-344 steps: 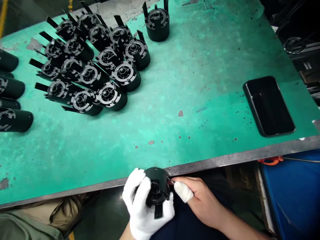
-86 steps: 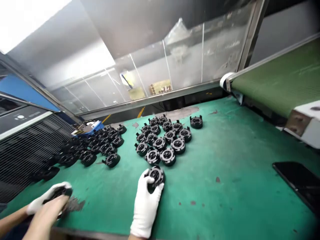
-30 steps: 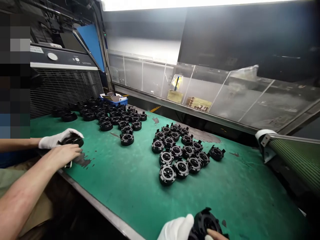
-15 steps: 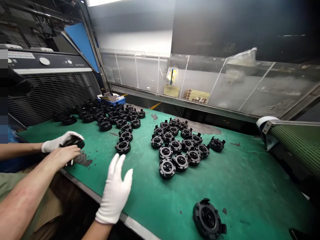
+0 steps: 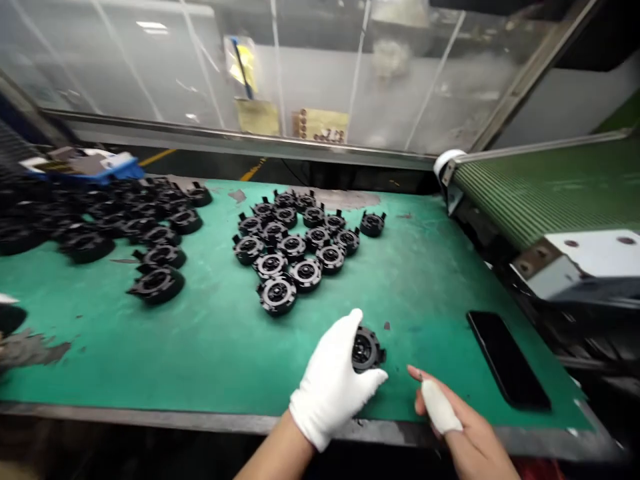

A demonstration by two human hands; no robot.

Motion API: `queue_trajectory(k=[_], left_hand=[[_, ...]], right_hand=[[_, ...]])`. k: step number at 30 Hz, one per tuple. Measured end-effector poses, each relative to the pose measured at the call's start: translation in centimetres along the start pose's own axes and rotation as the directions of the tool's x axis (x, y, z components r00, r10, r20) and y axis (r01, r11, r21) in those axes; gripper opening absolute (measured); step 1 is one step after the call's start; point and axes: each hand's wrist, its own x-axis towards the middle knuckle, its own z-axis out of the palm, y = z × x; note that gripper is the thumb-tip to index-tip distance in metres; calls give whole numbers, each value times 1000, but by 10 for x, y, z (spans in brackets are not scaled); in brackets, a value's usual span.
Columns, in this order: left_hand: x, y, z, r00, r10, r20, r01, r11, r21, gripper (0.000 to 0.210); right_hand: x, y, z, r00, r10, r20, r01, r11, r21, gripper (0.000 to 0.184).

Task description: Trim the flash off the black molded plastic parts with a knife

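In the head view, two hands work at the near edge of one green surface (image 5: pixel 210 357). The left hand (image 5: pixel 330 383), in a full white glove, has its fingers curved around the left side of one black round part (image 5: pixel 367 349), index above and thumb below; whether they are clenched on it cannot be told. That part stands near the front edge, apart from the others. The right hand (image 5: pixel 464 421), bare but for one white sleeve (image 5: pixel 440 405) on the thumb, is just right of it, not touching; its thumb lies by the index finger, and whether something thin is grasped there is too small to tell.

Beyond, sixteen like parts can be counted in the middle cluster (image 5: pixel 292 247), and one lone part (image 5: pixel 373 224) is to its right. The left group (image 5: pixel 156 285) overlaps and blurs too much to count. There is one phone (image 5: pixel 509 360) to the right, one green conveyor belt (image 5: pixel 560 183), one blue bin (image 5: pixel 120 170) at the far left, and two yellowish cards (image 5: pixel 257 118) on the panel (image 5: pixel 310 60) behind.
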Motion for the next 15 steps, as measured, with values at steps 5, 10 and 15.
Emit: queue_trajectory(k=[5, 10, 15], left_hand=[[-21, -4, -10, 995, 38, 88, -44, 997, 65, 92], [-22, -2, -11, 993, 71, 91, -74, 996, 39, 82], [-21, -6, -7, 990, 115, 83, -118, 992, 32, 82]], right_hand=[[-18, -11, -21, 976, 55, 210, -40, 997, -73, 44], [-3, -24, -27, 931, -60, 361, 125, 979, -159, 43], [9, -37, -34, 901, -80, 426, 236, 914, -329, 45]])
